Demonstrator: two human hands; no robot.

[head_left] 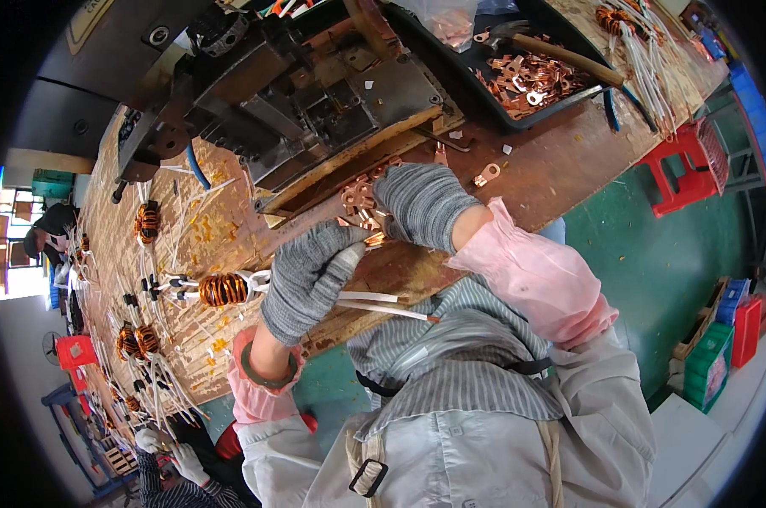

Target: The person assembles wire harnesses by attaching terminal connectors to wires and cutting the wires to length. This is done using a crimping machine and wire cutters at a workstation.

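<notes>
My left hand (309,273), in a grey knit glove, is closed around the white-sleeved leads of a copper-wound ring coil (223,289) lying on the bench. A bare copper wire end (373,240) sticks out past its thumb. Two other white leads (387,308) stretch out to the right below this hand. My right hand (423,206), gloved the same way, is closed with its fingertips close to that wire end; what they pinch is hidden. Just beyond both hands lies a small pile of copper cable lugs (359,196). A single lug (487,175) rests to the right.
A dark metal press (315,110) stands on the worn wooden bench beyond my hands. At the far right, a black tray (518,118) holds many lugs and a hammer (561,57). More coils (137,341) lie left. A red stool (688,169) stands right; co-worker's gloved hands (184,461) show lower left.
</notes>
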